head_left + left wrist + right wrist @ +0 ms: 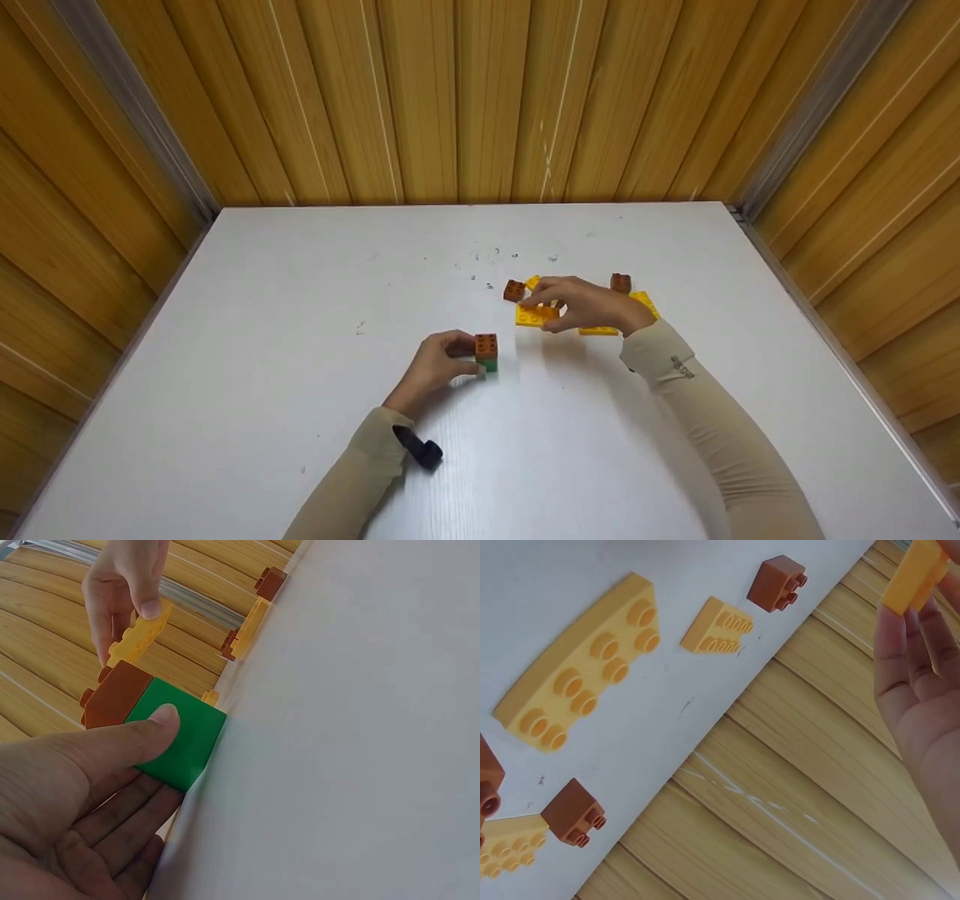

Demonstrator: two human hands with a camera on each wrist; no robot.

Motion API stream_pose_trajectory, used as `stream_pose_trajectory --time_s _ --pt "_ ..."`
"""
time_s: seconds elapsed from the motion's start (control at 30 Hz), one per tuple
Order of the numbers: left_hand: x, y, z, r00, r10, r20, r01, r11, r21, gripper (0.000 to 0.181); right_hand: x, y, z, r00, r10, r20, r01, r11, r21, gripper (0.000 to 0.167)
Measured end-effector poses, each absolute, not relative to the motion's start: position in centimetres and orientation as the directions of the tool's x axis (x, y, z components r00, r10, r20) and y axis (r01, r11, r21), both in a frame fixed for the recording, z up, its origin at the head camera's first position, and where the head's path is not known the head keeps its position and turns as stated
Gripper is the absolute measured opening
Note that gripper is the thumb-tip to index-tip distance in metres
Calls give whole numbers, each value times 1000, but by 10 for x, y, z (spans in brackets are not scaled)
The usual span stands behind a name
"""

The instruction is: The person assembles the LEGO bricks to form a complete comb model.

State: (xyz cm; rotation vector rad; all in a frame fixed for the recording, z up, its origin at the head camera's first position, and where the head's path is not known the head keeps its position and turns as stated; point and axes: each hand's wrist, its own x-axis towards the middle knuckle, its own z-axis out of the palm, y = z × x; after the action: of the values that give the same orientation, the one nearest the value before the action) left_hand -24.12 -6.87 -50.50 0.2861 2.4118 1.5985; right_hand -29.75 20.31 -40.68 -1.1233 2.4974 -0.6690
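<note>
A brown building brick (486, 343) sits on top of a green building brick (180, 731), both upright on the white table. My left hand (435, 360) holds this small stack from the left, its thumb pressed on the green face and its other fingers behind. To the right, my right hand (589, 300) pinches a studded yellow building brick (534, 315) between thumb and fingers. That yellow brick (141, 637) is raised off the table, beyond the stack in the left wrist view. The stack's far side is hidden there.
Beyond and under my right hand lie a brown brick (514, 290), another brown brick (620, 283) and several yellow pieces, including a long curved one (585, 667). The right forearm partly covers them. Corrugated wood-patterned walls (480, 97) border the white table (300, 270).
</note>
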Motion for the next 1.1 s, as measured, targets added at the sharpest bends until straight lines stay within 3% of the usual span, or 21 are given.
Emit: stream_pose_trajectory --time_s 1.1 --pt "-241 -70 -503 -948 312 -67 44 336 941 36 -283 161 -406 -526 -844 -101 -693 494 -525 45"
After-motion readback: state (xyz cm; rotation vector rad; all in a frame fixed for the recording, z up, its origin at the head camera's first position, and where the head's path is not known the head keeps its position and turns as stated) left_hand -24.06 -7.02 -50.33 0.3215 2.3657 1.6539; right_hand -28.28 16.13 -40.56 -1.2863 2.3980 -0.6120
